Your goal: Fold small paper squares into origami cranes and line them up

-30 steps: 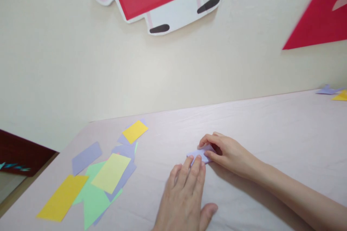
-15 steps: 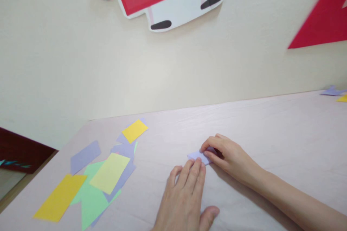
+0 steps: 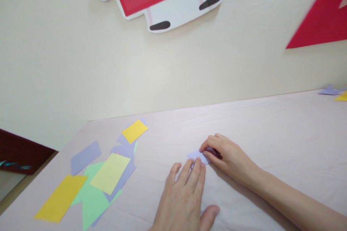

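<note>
A small piece of light purple paper (image 3: 193, 154) lies on the pale cloth-covered table (image 3: 168, 133) in front of me. My left hand (image 3: 184, 195) rests flat, its fingers stretched out and the fingertips on the paper's near edge, thumb spread to the side. The thumb and index finger of my right hand (image 3: 225, 153) are pinched at the paper's right end. That end is partly hidden under the right hand.
On the left lie overlapping paper pieces: a yellow sheet (image 3: 61, 198), a green piece (image 3: 92, 191), a pale yellow sheet (image 3: 110, 173) and a purple sheet (image 3: 85, 158). More purple scraps (image 3: 329, 90) sit far right. A wall (image 3: 151, 75) stands behind the table.
The little finger of my left hand has spread a bit further from the others. The right hand keeps its pinch on the paper almost unmoved, and the view has shifted slightly.
</note>
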`<action>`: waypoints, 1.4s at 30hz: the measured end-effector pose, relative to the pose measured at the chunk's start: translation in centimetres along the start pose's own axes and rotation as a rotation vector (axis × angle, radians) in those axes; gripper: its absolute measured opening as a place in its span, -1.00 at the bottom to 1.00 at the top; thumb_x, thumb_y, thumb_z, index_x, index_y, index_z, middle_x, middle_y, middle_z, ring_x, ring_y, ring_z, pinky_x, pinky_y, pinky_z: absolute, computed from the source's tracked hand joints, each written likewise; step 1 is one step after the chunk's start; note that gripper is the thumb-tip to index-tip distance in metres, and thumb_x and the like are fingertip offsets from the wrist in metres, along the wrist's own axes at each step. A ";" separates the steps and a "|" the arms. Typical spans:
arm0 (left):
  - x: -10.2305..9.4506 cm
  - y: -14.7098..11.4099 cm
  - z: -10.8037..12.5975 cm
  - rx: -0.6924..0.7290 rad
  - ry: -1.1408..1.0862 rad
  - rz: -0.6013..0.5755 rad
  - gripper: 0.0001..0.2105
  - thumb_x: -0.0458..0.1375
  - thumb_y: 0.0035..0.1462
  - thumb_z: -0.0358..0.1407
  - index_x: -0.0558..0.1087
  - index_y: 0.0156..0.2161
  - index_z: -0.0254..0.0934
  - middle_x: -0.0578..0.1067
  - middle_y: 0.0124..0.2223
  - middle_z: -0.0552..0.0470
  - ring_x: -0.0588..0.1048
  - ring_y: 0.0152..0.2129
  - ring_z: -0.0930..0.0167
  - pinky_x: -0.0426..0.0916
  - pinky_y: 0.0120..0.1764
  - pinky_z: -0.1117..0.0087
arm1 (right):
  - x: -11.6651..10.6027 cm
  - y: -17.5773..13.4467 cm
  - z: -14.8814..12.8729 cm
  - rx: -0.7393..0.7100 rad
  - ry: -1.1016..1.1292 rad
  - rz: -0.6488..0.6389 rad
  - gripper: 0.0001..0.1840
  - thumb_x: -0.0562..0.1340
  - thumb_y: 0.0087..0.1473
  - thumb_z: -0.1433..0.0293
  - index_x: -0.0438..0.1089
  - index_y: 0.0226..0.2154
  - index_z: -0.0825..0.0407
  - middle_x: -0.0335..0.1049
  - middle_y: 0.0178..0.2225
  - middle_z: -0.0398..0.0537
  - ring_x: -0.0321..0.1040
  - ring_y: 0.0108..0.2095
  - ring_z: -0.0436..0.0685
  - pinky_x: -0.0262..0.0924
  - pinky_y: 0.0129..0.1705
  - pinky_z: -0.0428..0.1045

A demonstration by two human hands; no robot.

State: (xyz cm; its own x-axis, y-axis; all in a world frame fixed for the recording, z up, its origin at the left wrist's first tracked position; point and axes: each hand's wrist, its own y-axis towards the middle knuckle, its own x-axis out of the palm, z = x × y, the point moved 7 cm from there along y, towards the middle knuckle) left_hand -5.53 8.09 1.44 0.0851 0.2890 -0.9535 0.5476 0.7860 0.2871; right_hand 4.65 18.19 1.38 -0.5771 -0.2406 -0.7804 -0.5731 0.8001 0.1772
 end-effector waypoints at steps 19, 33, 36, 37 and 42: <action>-0.2 0.3 -0.1 0.015 -0.017 -0.027 -0.38 -0.02 0.20 0.08 0.36 0.13 -0.40 0.40 0.18 -0.10 0.40 0.04 0.19 0.07 0.04 0.12 | -0.7 -0.5 -0.8 0.066 0.067 -0.016 -0.74 0.20 -0.05 0.58 0.38 -0.25 0.00 0.30 -0.23 -0.04 0.22 -0.17 0.18 0.13 -0.08 0.11; -0.5 0.9 -0.4 -0.032 -0.110 -0.111 -0.38 0.01 0.18 0.09 0.31 0.18 -0.32 0.36 0.21 -0.13 0.39 0.04 0.17 0.13 0.03 0.06 | -0.3 -0.4 0.0 0.107 0.105 -0.034 -0.54 0.09 -0.24 0.69 0.40 -0.26 0.01 0.31 -0.21 -0.02 0.19 -0.17 0.19 0.13 -0.09 0.12; -0.5 1.1 -0.4 -0.049 -0.148 -0.125 -0.36 0.02 0.17 0.09 0.25 0.23 -0.28 0.36 0.22 -0.12 0.39 0.04 0.16 0.14 0.04 0.03 | -0.4 -0.4 0.5 0.098 0.148 -0.036 -0.48 0.05 -0.27 0.72 0.43 -0.27 0.00 0.32 -0.22 -0.02 0.20 -0.16 0.19 0.16 -0.10 0.12; -0.5 1.2 -0.5 -0.054 -0.159 -0.133 -0.36 0.03 0.17 0.09 0.26 0.22 -0.28 0.37 0.21 -0.12 0.39 0.04 0.16 0.13 0.04 0.03 | -0.4 -0.4 0.7 0.094 0.160 -0.034 -0.47 0.04 -0.27 0.72 0.44 -0.27 0.00 0.32 -0.22 -0.02 0.20 -0.15 0.19 0.17 -0.10 0.12; -0.3 1.1 -0.6 -0.065 -0.194 -0.143 -0.38 0.04 0.16 0.09 0.29 0.19 -0.27 0.40 0.18 -0.09 0.37 0.05 0.15 0.11 0.08 0.01 | -0.4 -0.4 0.6 0.101 0.181 -0.029 -0.51 0.06 -0.22 0.71 0.45 -0.28 -0.02 0.33 -0.23 -0.03 0.22 -0.15 0.19 0.17 -0.09 0.12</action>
State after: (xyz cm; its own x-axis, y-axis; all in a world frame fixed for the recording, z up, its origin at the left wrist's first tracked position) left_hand -5.48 9.21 2.13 0.1723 0.0668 -0.9828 0.5110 0.8469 0.1472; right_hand 5.48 18.31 1.24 -0.6616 -0.3513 -0.6625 -0.5350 0.8402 0.0887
